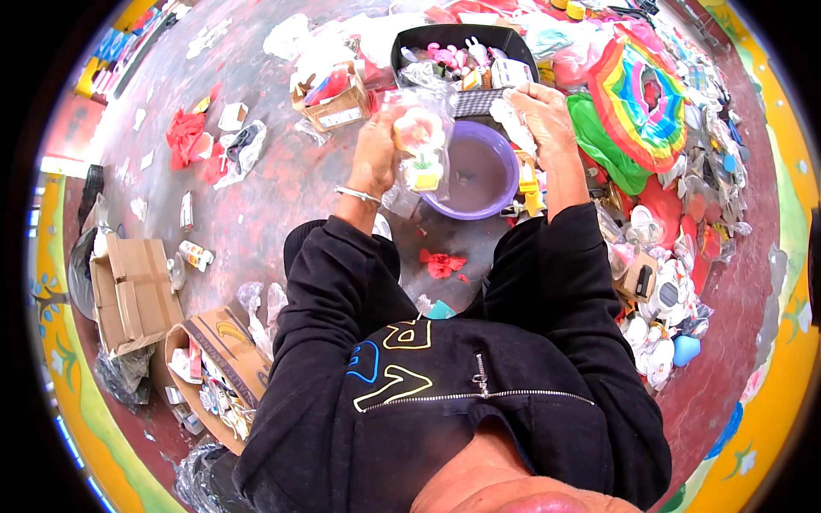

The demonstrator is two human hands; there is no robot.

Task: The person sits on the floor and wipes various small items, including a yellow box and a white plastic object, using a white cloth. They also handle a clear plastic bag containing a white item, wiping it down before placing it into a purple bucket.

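My left hand (374, 154) is closed on a clear plastic packet (445, 115) with flower-shaped pieces in it: a red, yellow and white blossom above a smaller one with a green and yellow pot. My right hand (552, 124) pinches a crumpled white cloth or tissue (513, 124); which of these it is, I cannot tell. Both hands are raised, one on each side of a purple basin (510, 192) holding murky greyish water. The packet partly overlaps the basin's left rim.
Beyond the basin stands a black crate (406, 38) of toys and packets, beside an open cardboard box (346, 111). A rainbow-coloured foil piece (611, 120) and heaped plastic scraps lie on the right. Cardboard boxes (137, 286) stand at left; red scraps (442, 263) lie between my legs.
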